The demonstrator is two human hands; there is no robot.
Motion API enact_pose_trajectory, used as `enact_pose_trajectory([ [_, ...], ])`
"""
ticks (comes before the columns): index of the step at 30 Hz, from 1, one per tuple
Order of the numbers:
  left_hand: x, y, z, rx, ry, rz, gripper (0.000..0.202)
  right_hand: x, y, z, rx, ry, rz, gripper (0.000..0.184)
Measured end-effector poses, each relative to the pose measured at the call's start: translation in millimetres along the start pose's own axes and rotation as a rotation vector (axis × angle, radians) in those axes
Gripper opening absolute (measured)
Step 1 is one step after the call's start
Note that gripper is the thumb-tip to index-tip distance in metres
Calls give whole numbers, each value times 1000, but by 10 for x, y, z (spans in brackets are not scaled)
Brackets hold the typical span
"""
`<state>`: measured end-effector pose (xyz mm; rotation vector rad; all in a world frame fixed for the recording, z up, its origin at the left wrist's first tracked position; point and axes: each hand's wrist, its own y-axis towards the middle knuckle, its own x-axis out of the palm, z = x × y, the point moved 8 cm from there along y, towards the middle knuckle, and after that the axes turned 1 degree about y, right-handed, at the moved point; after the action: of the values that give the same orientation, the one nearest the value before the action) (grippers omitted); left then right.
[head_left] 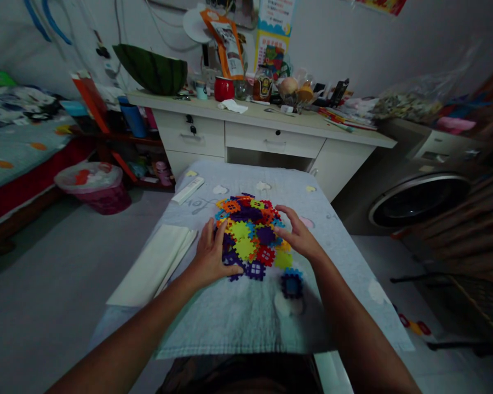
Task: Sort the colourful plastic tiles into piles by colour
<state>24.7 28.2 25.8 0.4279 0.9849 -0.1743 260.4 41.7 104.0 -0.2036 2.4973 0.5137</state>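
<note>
A heap of colourful plastic interlocking tiles [246,232] with toothed edges lies on the cloth-covered table [230,323]. Purple, yellow-green, red, orange and blue pieces overlap in it. At the heap's left edge is my left hand [213,254], fingers spread, the thumb stretched over a purple piece near the front. My right hand [298,232] curves around the right side, its fingers apart and touching or just above the outer pieces. Neither hand grips a piece that I can see. Closer to me, a small dark-blue block of joined tiles [291,283] sits apart from the heap.
Folded white cloth or paper [152,265] lies along the table's left edge, with a white remote-like object [188,190] beyond. Behind stands a white desk [271,137] bearing a cut watermelon [152,68] and jars. A washing machine [419,180] is at right, a pink bin [96,189] at left.
</note>
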Motion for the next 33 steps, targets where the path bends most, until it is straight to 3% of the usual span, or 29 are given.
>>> enact_pose_trajectory([
  [4, 54, -114, -64, -7, 31, -112, 143, 1, -680, 336, 140, -318, -198, 122],
  [7, 76, -122, -80, 16, 38, -179, 147, 125, -1136, 528, 214, -457, -334, 142],
  [9, 88, -87, -73, 29, 39, -214, 148, 186, -1286, 574, 217, -515, -359, 145],
  [12, 102, -7, -61, 16, 37, -225, 145, 172, -1270, 561, 181, -563, -297, 127],
  [15, 120, 65, -39, -1, 47, -188, 143, 106, -1110, 511, 140, -583, -232, 96],
  [18, 135, 95, -7, -7, 60, -133, 140, 107, -943, 458, 112, -573, -227, 77],
  [26, 57, 48, 101, 14, 54, 29, 115, 324, -631, 319, 156, -544, -198, 61],
  [33, 35, 19, 143, 73, 60, 84, 97, 350, -244, 163, 112, -428, 25, 34],
])
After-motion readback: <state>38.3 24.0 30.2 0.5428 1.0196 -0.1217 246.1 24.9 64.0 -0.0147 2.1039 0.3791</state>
